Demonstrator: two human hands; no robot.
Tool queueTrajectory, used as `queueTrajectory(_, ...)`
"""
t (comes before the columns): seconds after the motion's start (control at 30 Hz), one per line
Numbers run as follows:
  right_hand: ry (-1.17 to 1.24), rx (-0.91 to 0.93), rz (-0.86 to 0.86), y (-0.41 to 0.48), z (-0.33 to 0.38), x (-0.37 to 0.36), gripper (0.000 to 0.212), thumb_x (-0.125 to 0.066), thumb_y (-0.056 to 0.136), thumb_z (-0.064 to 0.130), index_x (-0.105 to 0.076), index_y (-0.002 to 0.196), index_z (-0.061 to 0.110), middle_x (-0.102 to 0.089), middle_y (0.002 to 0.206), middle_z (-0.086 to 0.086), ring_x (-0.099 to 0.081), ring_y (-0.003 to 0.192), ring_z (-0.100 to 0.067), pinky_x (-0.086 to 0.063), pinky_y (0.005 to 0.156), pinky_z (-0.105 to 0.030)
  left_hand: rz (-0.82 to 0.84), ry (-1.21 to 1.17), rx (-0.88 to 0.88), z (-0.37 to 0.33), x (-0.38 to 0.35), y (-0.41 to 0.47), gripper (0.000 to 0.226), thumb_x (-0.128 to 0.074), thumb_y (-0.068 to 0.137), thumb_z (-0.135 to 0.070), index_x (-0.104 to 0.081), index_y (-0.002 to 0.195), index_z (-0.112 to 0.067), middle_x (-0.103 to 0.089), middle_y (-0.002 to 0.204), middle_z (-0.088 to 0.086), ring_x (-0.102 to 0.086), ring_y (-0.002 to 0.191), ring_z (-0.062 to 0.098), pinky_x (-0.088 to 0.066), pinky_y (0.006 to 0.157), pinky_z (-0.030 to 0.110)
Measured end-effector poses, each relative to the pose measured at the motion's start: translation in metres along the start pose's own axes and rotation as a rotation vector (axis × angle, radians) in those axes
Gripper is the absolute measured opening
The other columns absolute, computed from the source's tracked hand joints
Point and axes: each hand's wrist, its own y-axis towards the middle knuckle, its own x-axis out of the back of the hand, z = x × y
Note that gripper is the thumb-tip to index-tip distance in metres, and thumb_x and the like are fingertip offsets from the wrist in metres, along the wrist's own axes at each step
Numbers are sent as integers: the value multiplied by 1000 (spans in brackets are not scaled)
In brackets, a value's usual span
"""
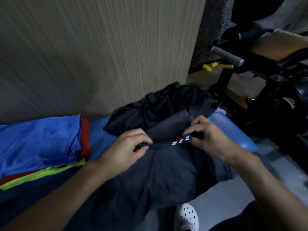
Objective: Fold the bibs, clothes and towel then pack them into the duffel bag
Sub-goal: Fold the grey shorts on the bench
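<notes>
Bare arms reach in from the bottom, with a white shoe [188,215] below them. On the left, blue, red and green bibs [38,144] lie in a pile on the blue bench [98,130]. The left hand [128,149] pinches the collar of a dark shirt [166,177] spread on the bench. Behind it sits the black bag [150,110]. The right hand [208,139] pinches the same collar by its white marks

Two hands: left hand [126,147], right hand [208,137]. One dark grey garment [166,172]. One black duffel bag [150,110]. Seemingly three stacked bibs, though folds may hide more: blue bib [38,142], red bib [85,137], green bib [41,175]. One white clog [188,215].
</notes>
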Motion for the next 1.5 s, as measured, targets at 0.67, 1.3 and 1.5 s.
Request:
queueTrajectory(0.67,-260,-584,-75,-76,-9,27,43,-69,81,47,-59,121,34,-52,113,2,-44,114,-25,-38,100,-44,326,323,-155,-77,-41,105,37,-61,96,-31,-58,132,-24,-51,135,-10,-42,127,11,-33,106,34)
queueTrajectory(1.3,16,-618,-252,-79,-19,26,17,-64,77,13,-48,76,20,-53,66,7,-53,69,-19,-44,73,-36,533,433,-139,-71,-72,158,47,-67,91,-34,-50,135,-38,-57,107,-15,-44,103,12,-21,95,34)
queueTrajectory(1.5,56,-514,-192,-82,-12,30,23,-63,79,4,-64,93,24,-65,85,8,-60,77,-10,-45,71,-20,618,387,-167,-79,-75,168,60,-69,90,-37,-43,144,-39,-42,150,-14,-35,138,10,-21,104,33)
